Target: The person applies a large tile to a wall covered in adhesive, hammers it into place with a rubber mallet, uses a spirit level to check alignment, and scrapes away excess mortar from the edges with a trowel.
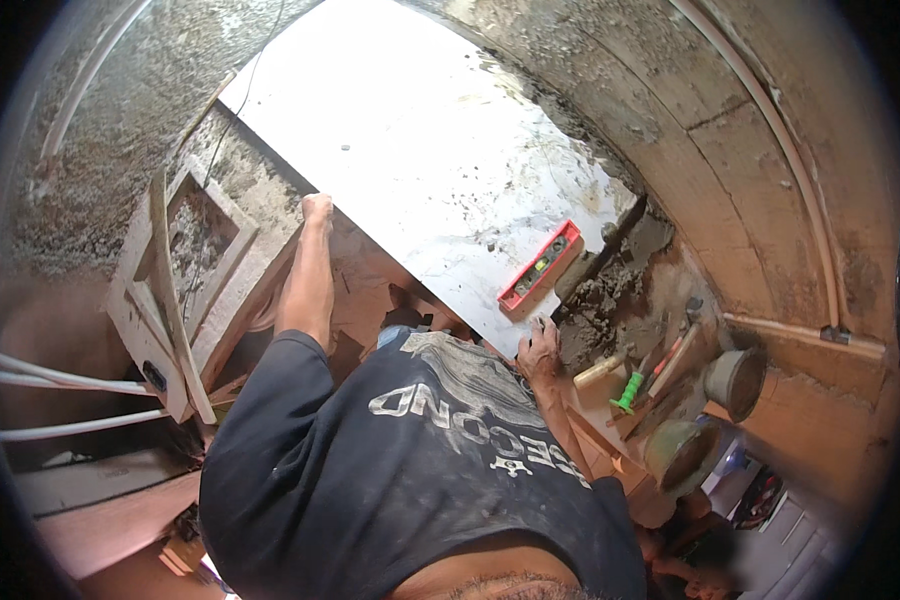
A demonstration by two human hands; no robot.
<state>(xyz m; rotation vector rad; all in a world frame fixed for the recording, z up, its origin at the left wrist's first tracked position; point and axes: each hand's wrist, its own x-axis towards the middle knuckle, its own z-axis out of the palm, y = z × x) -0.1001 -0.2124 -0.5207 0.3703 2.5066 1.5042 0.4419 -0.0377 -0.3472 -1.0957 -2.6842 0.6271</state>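
A large, glossy white slab [410, 130] reaches away in front of me, with grey mortar smears on its surface. My left hand [317, 208] is closed at the slab's left edge; its fingertips are hidden. At the slab's near right corner, my right hand [540, 350] rests with its fingers apart, partly over the edge. Just beyond that hand, a red spirit level [540, 265] lies slantwise on the slab. Wet grey mortar [600, 310] is heaped along the slab's right side.
To the right are a green-handled tool [628, 392], a short wooden piece [598, 372] and two mortar-stained buckets [735, 385]. A concrete frame [230, 290] with a square opening stands left, near white pipes [80, 425]. Rough walls [710, 150] flank the slab.
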